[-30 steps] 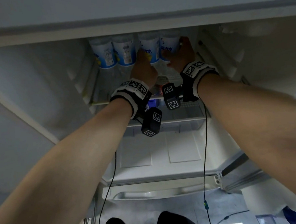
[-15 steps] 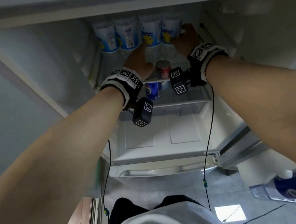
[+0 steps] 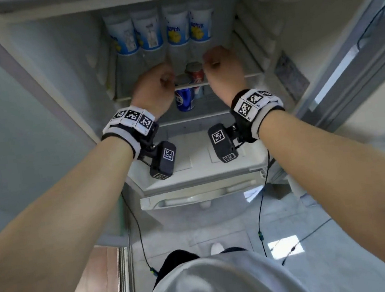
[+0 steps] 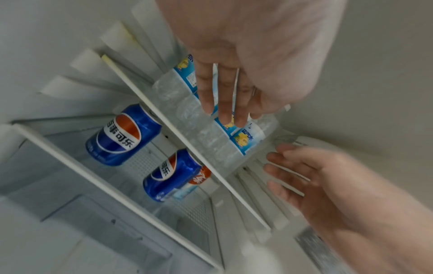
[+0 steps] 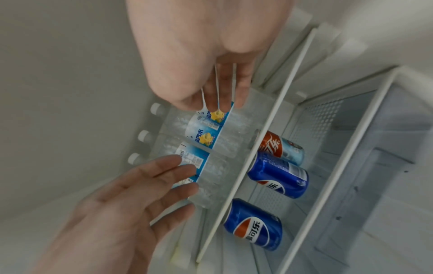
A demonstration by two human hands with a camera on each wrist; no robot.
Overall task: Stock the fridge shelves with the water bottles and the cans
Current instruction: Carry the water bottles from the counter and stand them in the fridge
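Observation:
Several water bottles (image 3: 158, 30) with blue labels stand in a row at the back of the upper fridge shelf (image 3: 253, 74). Below it, two blue cans (image 4: 119, 137) (image 4: 171, 176) and a red-and-pale can (image 5: 279, 146) stand on the lower shelf. My left hand (image 3: 156, 83) hovers over the shelf's front edge, left of centre, with relaxed fingers and nothing in it. My right hand (image 3: 222, 66) hangs a little further in on the right, also holding nothing. Both wrist views show the fingers (image 4: 225, 103) (image 5: 220, 96) loosely straight, short of the bottles.
A white drawer cover (image 3: 196, 167) closes the fridge bottom below the cans. Ribbed shelf rails (image 3: 254, 44) line both inner walls. The open door (image 3: 348, 53) stands at the right. Grey tiled floor (image 3: 219, 226) lies under me, wood flooring (image 3: 100, 274) to the left.
Both hands have drawn back from the bottles toward the front of the upper shelf. The right hand has let go of the rightmost bottle. The view has tilted down.

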